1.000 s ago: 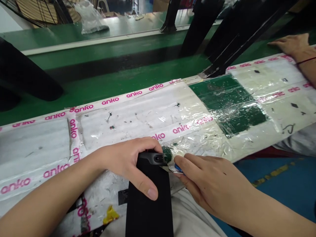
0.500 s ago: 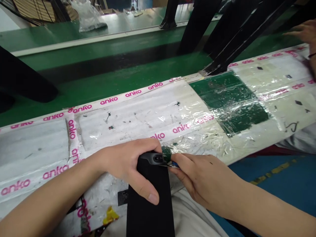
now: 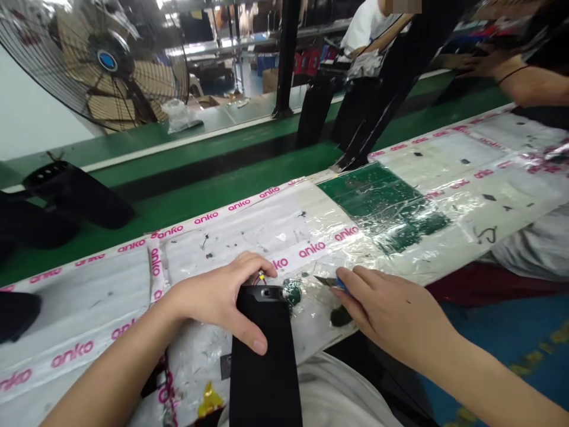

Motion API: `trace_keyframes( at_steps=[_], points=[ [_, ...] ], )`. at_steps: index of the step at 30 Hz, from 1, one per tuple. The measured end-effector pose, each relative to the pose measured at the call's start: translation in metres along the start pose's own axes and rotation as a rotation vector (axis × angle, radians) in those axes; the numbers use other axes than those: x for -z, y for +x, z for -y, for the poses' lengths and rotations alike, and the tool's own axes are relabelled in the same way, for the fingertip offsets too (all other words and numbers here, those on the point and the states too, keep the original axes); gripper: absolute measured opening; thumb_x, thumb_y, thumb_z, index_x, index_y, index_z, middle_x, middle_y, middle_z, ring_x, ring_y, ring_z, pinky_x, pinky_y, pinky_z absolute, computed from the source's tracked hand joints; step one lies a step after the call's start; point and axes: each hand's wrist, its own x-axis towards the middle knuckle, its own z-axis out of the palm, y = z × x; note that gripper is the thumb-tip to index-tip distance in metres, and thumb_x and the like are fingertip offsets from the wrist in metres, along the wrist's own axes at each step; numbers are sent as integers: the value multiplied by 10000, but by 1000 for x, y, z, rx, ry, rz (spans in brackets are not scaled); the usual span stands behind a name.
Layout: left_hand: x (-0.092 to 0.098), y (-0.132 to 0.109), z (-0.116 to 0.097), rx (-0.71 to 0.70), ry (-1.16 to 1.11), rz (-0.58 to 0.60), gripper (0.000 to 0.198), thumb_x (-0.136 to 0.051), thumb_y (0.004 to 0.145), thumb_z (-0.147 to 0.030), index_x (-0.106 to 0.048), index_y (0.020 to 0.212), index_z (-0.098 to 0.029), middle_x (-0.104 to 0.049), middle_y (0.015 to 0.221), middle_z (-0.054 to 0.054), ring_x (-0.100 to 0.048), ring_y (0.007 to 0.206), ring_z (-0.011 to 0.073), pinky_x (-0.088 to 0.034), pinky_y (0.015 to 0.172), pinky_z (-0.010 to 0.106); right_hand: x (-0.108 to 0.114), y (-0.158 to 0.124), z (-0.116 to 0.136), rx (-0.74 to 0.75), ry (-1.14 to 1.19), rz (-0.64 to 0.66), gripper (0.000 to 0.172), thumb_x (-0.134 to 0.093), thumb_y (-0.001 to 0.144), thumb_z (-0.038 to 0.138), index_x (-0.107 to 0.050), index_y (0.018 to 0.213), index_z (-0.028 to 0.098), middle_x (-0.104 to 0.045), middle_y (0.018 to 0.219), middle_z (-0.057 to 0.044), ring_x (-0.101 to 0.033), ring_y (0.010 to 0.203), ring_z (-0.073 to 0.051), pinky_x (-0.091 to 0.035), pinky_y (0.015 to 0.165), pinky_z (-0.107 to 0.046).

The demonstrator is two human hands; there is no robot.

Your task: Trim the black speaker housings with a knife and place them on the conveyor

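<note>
My left hand [image 3: 222, 302] is wrapped around the top end of a long black fabric-covered case [image 3: 264, 362], which looks like a speaker body and lies toward my lap. At that end sits a dark plastic rim [image 3: 265, 292] with small holes. Thin wires with a yellow-and-white tip [image 3: 261, 276] stick out behind the rim, near my left fingers. To the right, my right hand [image 3: 386, 302] grips a craft knife [image 3: 328, 281] with a pointed blade and a blue handle. Its blade points left, apart from the case. The fingers hide most of the handle.
The worktop [image 3: 249, 231] is covered with white sheets and pink-lettered tape. Beyond runs a green conveyor belt [image 3: 186, 184] bearing black cylindrical cases [image 3: 80, 193]. A black post [image 3: 386, 83] rises behind. A fan [image 3: 106, 59] stands far left; a co-worker's arm [image 3: 520, 80] reaches in at right.
My right hand with the knife has moved right, away from the case's rim, baring the blade. Wires now show at the case's end. The view has tilted up.
</note>
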Motion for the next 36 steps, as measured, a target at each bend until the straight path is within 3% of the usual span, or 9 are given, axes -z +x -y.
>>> trace_keyframes(
  at_steps=[3,6,8,12,17,23,29,33,36],
  points=[
    [3,-12,-32,61,236,-56,1072,-943,660,-602,-416,1539,-285,-391,1614,163,-465,1436,418,-452,1181,565,-17,-9,-7,-64,-66,26,141,-543,1011,156,-660,1090,153,-637,863,-68,-617,778,-264,-400,703,-363],
    [-16,-29,-58,169,422,-118,942,-807,850,-500,-308,1633,-341,-286,1705,156,-551,1373,420,-604,1018,545,-29,-11,-9,-119,-70,33,221,-627,991,185,-667,1207,166,-646,973,-62,-609,900,-264,-447,824,-398],
    [-44,-40,-65,173,509,-215,726,-657,966,-385,-347,1622,-410,-277,1716,108,-557,1376,403,-632,985,543,-33,-13,-10,-143,-56,22,255,-652,1009,251,-655,1253,179,-641,1022,-50,-608,945,-255,-471,874,-419],
    [-110,-48,-61,27,637,-556,441,-501,984,-126,-733,1251,-390,-392,1622,58,-324,1535,408,-430,1204,682,-31,-17,-10,-153,-17,1,280,-662,1021,306,-645,1276,192,-638,1061,-46,-611,983,-249,-494,906,-436],
    [-167,-46,-51,128,606,-841,357,-600,972,-217,-735,1256,-384,-331,1648,64,-337,1518,443,-410,1185,743,-31,-18,-12,-146,-2,-27,281,-670,1022,327,-649,1271,198,-647,1074,-46,-623,993,-247,-515,909,-443],
    [-205,-55,-52,448,382,-963,924,-883,715,-329,-490,1551,-336,-129,1764,133,-263,1589,505,-406,1200,704,-53,-24,-16,-109,18,-173,276,-695,974,292,-678,1228,183,-643,1002,-47,-603,940,-260,-474,868,-429],
    [-191,-74,-59,541,-164,-982,1073,-900,708,-304,-378,1643,-362,-395,1712,103,-336,1586,415,-222,1312,608,-70,-26,-24,52,60,-455,257,-519,1018,183,-711,1165,96,-633,922,-117,-553,826,-312,-414,783,-473],
    [-158,-91,-43,299,-689,-1190,1081,-1004,577,-320,-522,1544,-300,-617,1500,155,-566,1396,445,-486,1136,520,-78,-23,-28,143,38,-546,249,-511,1018,166,-687,1169,73,-623,892,-113,-561,798,-310,-418,760,-487],
    [-115,-93,-22,191,-774,-1313,1012,-963,690,-368,-460,1564,-277,-732,1260,122,-743,1088,340,-599,910,416,-90,-25,-30,121,79,-543,255,-522,1009,181,-674,1191,89,-637,923,-133,-586,833,-338,-431,773,-516]
  ],
)
